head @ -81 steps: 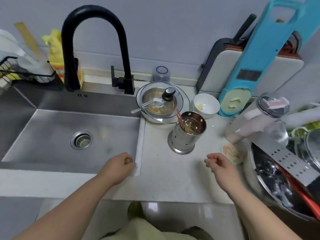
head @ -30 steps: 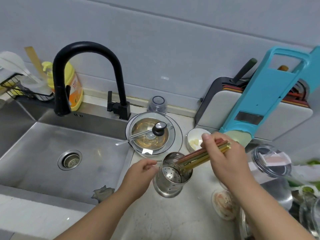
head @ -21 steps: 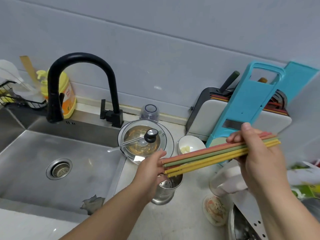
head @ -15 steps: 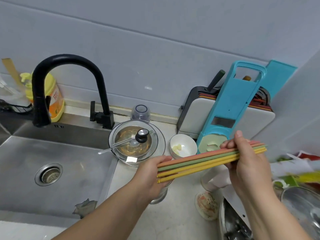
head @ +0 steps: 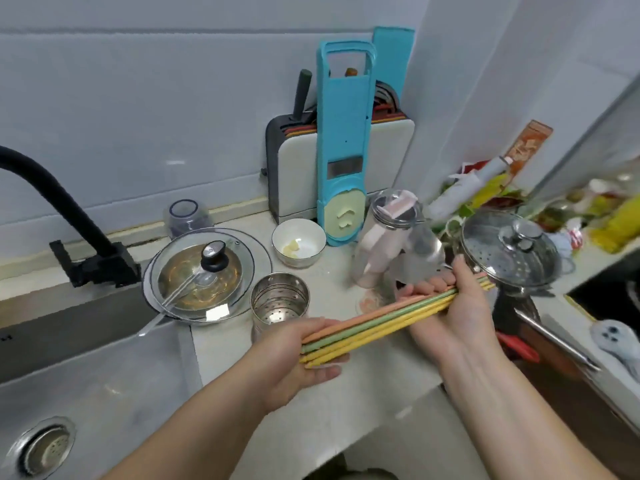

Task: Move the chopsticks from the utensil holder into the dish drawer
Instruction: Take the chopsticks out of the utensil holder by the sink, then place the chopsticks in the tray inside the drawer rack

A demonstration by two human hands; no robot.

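Observation:
A bundle of pink, green and yellow chopsticks (head: 377, 322) lies level in the air above the counter, held at both ends. My left hand (head: 294, 358) cups the near tips, and my right hand (head: 457, 313) is wrapped around the far end. The perforated steel utensil holder (head: 280, 303) stands upright on the counter just behind my left hand, with nothing visible inside it. No dish drawer is in view.
A glass-lidded pan (head: 204, 275) and a small white bowl (head: 298, 242) sit behind the holder. The sink (head: 86, 382) and black faucet (head: 69, 216) are to the left. A clear jar (head: 388, 240), a lidded steamer pot (head: 509, 251) and a blue slicer (head: 346, 140) crowd the right.
The chopsticks came out of the holder in my right hand, and my left hand let go of the holder and took their tips. The view has swung right and down.

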